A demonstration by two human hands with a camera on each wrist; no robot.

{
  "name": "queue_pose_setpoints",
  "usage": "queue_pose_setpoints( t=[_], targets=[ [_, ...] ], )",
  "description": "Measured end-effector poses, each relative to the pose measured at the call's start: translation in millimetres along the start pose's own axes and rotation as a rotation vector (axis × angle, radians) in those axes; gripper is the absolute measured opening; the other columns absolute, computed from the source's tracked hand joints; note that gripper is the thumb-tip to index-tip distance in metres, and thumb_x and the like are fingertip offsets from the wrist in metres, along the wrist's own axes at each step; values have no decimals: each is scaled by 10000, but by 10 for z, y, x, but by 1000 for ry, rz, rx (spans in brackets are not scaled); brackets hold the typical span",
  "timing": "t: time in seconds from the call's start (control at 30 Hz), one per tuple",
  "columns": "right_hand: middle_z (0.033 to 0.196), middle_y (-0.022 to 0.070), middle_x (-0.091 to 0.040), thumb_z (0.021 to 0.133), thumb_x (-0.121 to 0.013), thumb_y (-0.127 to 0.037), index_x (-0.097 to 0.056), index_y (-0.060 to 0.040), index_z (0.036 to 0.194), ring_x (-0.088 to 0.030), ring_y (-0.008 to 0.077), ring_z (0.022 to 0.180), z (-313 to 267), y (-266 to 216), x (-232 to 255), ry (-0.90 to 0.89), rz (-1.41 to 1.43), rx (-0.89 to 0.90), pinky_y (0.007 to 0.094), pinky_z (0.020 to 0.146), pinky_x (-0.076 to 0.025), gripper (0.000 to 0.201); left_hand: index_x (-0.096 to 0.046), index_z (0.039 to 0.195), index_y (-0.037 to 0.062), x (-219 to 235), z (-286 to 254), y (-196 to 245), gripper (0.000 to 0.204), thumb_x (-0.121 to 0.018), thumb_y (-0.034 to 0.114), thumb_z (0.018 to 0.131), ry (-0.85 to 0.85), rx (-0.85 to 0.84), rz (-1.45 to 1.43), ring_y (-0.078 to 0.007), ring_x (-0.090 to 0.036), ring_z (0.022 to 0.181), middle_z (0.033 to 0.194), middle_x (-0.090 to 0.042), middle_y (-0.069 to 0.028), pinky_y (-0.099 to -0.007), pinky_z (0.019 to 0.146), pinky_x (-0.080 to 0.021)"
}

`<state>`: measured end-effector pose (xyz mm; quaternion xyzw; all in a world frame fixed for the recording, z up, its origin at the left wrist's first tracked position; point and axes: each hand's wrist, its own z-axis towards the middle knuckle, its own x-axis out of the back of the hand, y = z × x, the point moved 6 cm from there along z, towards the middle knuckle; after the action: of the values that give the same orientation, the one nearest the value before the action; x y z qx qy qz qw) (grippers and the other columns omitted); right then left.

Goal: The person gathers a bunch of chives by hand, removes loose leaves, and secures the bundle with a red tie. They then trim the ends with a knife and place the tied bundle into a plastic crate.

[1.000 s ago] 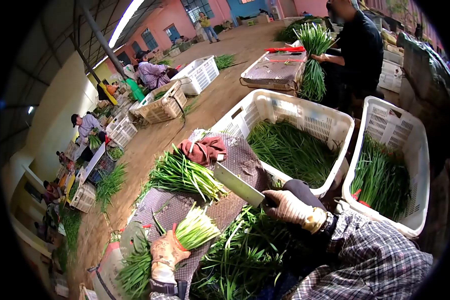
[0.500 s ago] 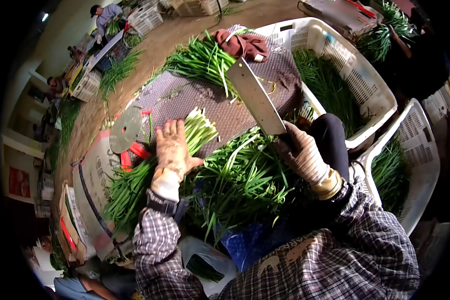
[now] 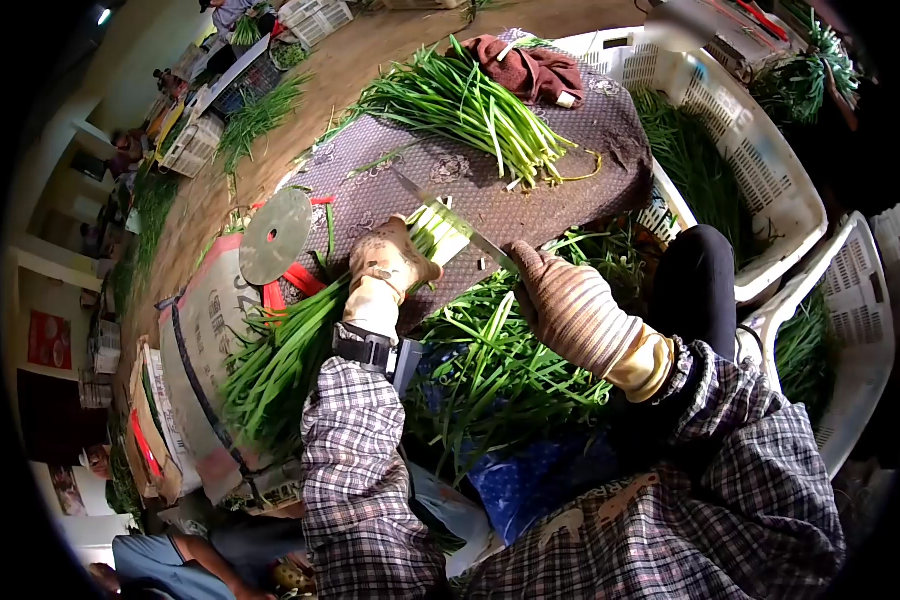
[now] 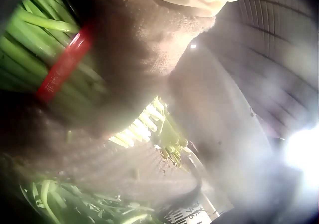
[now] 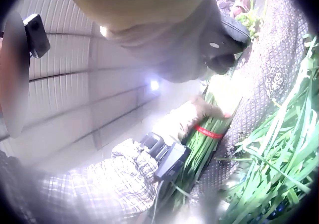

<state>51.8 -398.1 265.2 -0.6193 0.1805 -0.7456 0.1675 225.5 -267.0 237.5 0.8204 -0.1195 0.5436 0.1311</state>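
now the left hand (image 3: pixel 388 262) in a dirty glove is curled around a bunch of green chives (image 3: pixel 300 345) and holds it down on the bench (image 3: pixel 530 190), which has a dark patterned cloth over it. a red band (image 4: pixel 64 64) goes around the bunch, right by the fingers. the pale cut ends (image 3: pixel 438 228) of the bunch stick out past the hand.

the right hand (image 3: pixel 560 300), in a striped glove, is wrapped tight around the handle of a big knife (image 3: pixel 450 222). the blade lies across the pale ends, just beside the left hand, and touches them.

more loose chives (image 3: pixel 475 100) lie in a pile at the far side of the bench, next to a dark red rag (image 3: pixel 530 65). a round metal disc (image 3: pixel 275 235) sits at the left edge of the bench. a heap of green leaves (image 3: pixel 500 370) lies between the person and the bench. two white crates (image 3: pixel 770 150) with greens in them stand on the right. the person has checked sleeves (image 3: pixel 355 440).
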Motion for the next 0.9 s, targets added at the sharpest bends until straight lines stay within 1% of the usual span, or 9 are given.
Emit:
queue_pose_setpoints(
  t=[0.13, 0.2, 0.27, 0.4, 0.5, 0.57, 0.7, 0.77, 0.9],
  targets=[
    [754, 152, -599, 805, -523, -98, -480, -4, 1095, -610, 316, 706, 46, 124, -340, -16, 1, 35, 413, 589, -475, 307, -567, 1122, 27, 106, -128, 75, 697, -801, 358, 555, 9, 47, 13, -317, -607, 1014, 1080, -627, -192, -376, 885, -476],
    [741, 130, -597, 841, -493, -135, -498, 16, 1057, -607, 286, 708, 54, 98, -583, -208, -488, 287, 391, 609, -478, 264, -568, 1121, 33, 85, -89, 57, 690, -797, 359, 558, 16, 35, 28, -316, -607, 1012, 1079, -627, -192, -374, 884, -477],
    [766, 113, -629, 897, -417, -160, -530, 28, 1013, -617, 274, 734, 148, 40, -395, -258, -301, 84, 387, 694, -476, 248, -579, 1097, 49, 59, -83, 52, 653, -793, 361, 564, 49, -13, 32, -317, -612, 995, 1055, -636, -184, -377, 868, -483],
    [796, 178, -622, 926, -355, -160, -571, 37, 913, -619, 276, 744, 399, 32, -865, -392, -882, 598, 339, 664, -489, 293, -585, 1053, 50, -58, 1, 16, 630, -814, 348, 547, 101, -51, 62, -318, -620, 965, 1005, -651, -167, -398, 827, -490],
    [781, 126, -606, 935, -343, -154, -587, -7, 845, -583, 227, 715, 838, 122, -1104, -465, -471, 384, 309, 691, -477, 299, -579, 1025, 54, 32, -106, 90, 404, -702, 245, 690, 212, -126, 72, -340, -619, 943, 956, -651, -170, -406, 803, -492],
    [635, 22, -573, 838, -514, -149, -640, -54, 740, -526, 202, 565, 978, 63, -1150, -20, -1245, 509, 299, 515, -421, 186, -580, 1028, 46, 5, -62, 79, 418, -697, 247, 681, 199, -88, 82, -314, -628, 931, 964, -653, -161, -388, 819, -489],
    [762, 79, -559, 960, -318, -178, -573, -27, 853, -504, 183, 678, 1079, 246, -1166, -299, -374, 187, 263, 684, -480, 316, -565, 1060, 47, -22, -91, 29, 533, -741, 315, 634, 166, -52, 74, -293, -622, 953, 997, -646, -155, -378, 845, -479],
    [797, 85, -600, 929, -399, -170, -584, -25, 917, -566, 213, 711, 1020, 553, -1195, -722, -316, 3, 307, 685, -501, 236, -542, 1096, 46, -14, -149, 63, 641, -764, 393, 604, 193, -85, 56, -281, -612, 983, 1014, -639, -149, -374, 853, -469],
    [779, 142, -631, 847, -559, -286, -604, -82, 957, -627, 313, 745, 1090, 412, -76, -314, -100, -79, 385, 654, -513, 236, -486, 1161, 28, -117, -226, 147, 696, -746, 347, 600, 313, -170, 223, -296, -598, 932, 973, -614, -130, -369, 843, -452]
  ],
)
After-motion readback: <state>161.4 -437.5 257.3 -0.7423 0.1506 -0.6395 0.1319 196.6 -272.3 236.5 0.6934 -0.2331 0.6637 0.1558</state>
